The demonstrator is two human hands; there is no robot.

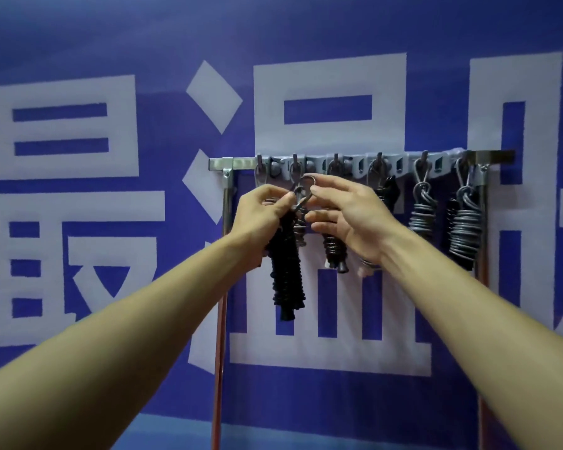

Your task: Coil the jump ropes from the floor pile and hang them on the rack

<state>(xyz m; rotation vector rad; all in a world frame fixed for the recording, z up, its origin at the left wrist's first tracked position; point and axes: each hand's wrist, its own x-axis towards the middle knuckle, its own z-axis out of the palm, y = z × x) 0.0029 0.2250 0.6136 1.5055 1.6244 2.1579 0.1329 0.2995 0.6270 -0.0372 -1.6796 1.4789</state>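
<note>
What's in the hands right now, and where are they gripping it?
The black coiled rope: left hand grips the coil's top, right hand pinches its loop above.

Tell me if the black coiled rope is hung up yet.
Not hung. The left hand grips the black coiled rope; its loop sits below the rack, by the right hand.

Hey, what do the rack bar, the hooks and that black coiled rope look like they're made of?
Rack bar: likely steel, brushed and shiny; it shows bright glints.
Hooks: dark grey metal wire, thin and bent, dull sheen.
Black coiled jump rope: probably rubber or plastic cord, matte; it gives no glint.
</note>
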